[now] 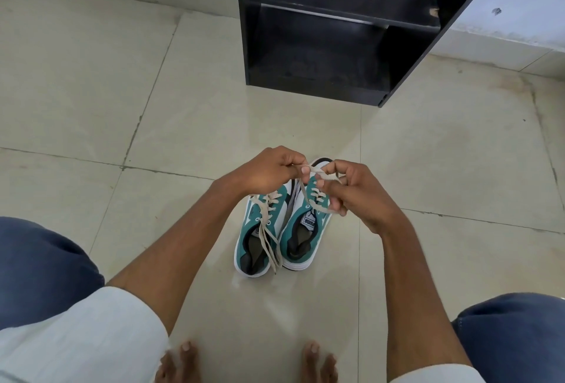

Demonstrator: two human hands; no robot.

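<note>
With left hand point(269, 171) and right hand point(357, 196) both curled, pinching the lace point(319, 175) taut between fingertips, just above the toe of the right shoe point(290, 236); standing on the floor point(183, 138), touching the left shoe point(253, 239), in front of a black shelf point(321, 46). Probably mid-knot. Could slip free if pinched too lightly or pulled unevenly; could tip the shoe by tugging upward; could catch the loose laces point(269, 245) trailing over the left shoe's heel and tangle both.

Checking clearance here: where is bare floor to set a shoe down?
Bare floor lies between the sneakers and the black shelf, and either side of them. Crowded where left hand and right hand pinch the lace.
</note>
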